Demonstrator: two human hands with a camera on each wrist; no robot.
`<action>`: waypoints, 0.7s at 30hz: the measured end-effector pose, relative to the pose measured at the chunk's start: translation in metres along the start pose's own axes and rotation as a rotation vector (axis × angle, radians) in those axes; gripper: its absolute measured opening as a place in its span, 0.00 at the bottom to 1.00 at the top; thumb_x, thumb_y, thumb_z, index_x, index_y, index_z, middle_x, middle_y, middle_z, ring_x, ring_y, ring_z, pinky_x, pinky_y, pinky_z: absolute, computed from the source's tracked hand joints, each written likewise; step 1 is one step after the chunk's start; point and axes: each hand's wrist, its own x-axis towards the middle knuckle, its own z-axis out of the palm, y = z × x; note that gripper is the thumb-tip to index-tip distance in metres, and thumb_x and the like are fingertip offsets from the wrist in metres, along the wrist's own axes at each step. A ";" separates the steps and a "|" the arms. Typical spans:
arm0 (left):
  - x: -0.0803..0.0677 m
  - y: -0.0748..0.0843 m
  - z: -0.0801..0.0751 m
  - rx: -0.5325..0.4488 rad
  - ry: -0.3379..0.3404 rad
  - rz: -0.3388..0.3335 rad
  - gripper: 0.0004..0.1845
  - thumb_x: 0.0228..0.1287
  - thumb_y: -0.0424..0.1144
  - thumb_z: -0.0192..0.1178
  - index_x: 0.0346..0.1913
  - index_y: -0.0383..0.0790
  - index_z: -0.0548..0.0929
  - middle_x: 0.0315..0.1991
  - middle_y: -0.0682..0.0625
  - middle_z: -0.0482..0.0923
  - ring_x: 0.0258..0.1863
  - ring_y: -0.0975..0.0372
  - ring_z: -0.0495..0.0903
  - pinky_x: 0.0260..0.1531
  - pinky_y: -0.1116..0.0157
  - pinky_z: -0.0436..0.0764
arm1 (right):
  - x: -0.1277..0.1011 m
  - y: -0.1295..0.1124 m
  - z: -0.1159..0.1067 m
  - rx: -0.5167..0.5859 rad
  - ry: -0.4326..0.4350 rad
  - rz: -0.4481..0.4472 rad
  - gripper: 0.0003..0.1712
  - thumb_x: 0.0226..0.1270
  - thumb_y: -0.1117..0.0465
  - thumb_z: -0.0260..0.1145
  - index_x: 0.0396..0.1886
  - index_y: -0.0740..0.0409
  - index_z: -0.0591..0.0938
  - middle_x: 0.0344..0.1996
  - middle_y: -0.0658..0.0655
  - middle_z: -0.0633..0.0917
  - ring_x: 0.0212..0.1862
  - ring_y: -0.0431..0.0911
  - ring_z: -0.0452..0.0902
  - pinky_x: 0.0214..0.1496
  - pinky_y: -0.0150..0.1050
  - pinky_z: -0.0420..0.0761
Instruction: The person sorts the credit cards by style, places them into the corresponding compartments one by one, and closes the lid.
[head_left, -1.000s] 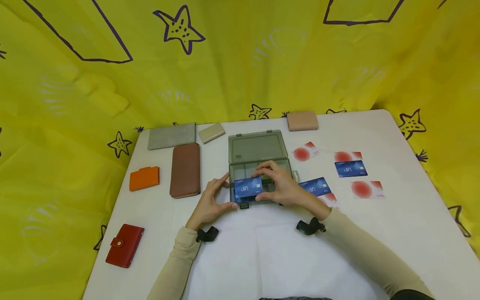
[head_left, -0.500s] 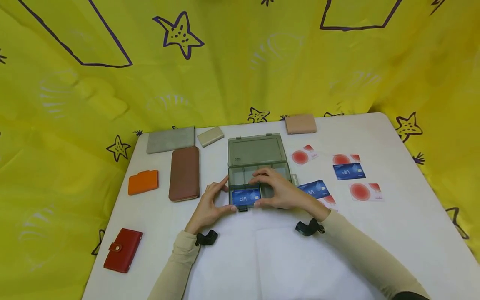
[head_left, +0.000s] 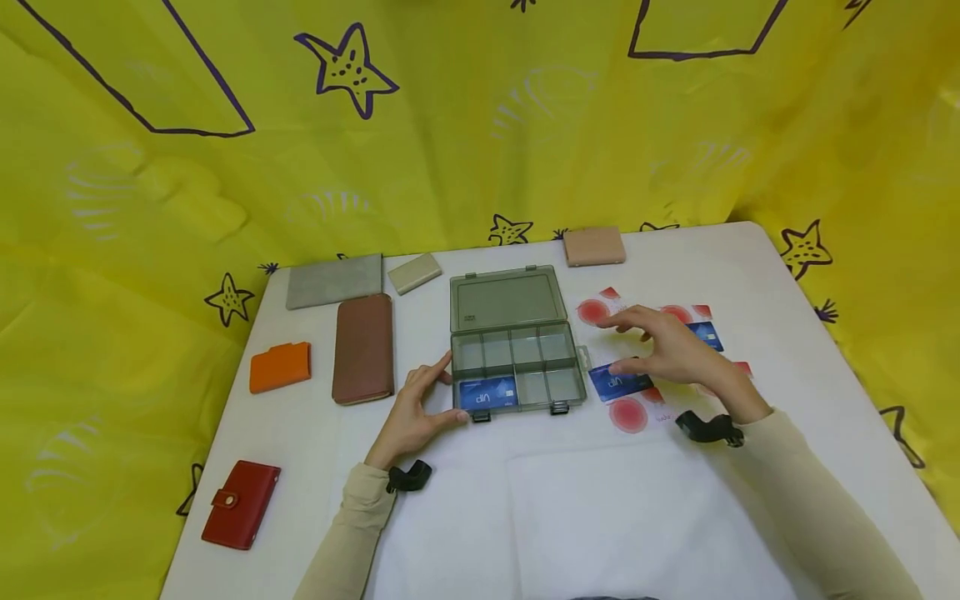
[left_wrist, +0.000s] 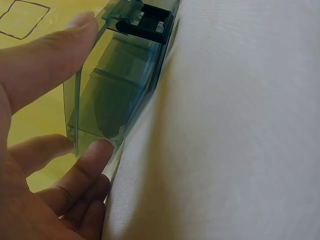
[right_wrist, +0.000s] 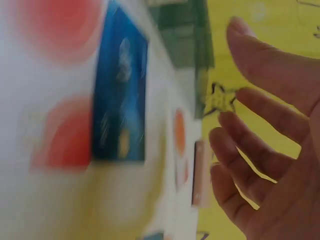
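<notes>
Green see-through plastic forms the box (head_left: 534, 386), its lid (head_left: 508, 300) folded back behind the divided sections. One blue card (head_left: 487, 393) lies flat in the box's front-left section. The left hand (head_left: 412, 423) grips the box's front-left corner, thumb at the front edge and fingers along the side. Right of the box, the right hand (head_left: 667, 346) hangs with thumb and fingers apart, above a second blue card (head_left: 617, 384) that overlaps a red-and-white card (head_left: 628, 415). Left of the box lie a brown wallet (head_left: 363, 350) and, farther out, an orange card holder (head_left: 280, 367); a red wallet (head_left: 242, 505) sits well apart from the box, in front and to its left.
</notes>
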 end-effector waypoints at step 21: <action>-0.002 0.000 0.000 -0.013 0.012 0.005 0.52 0.52 0.35 0.84 0.81 0.41 0.68 0.53 0.44 0.81 0.63 0.49 0.72 0.72 0.50 0.65 | -0.010 0.023 0.005 -0.113 -0.133 0.051 0.23 0.54 0.57 0.86 0.43 0.55 0.82 0.41 0.50 0.83 0.49 0.50 0.76 0.58 0.52 0.75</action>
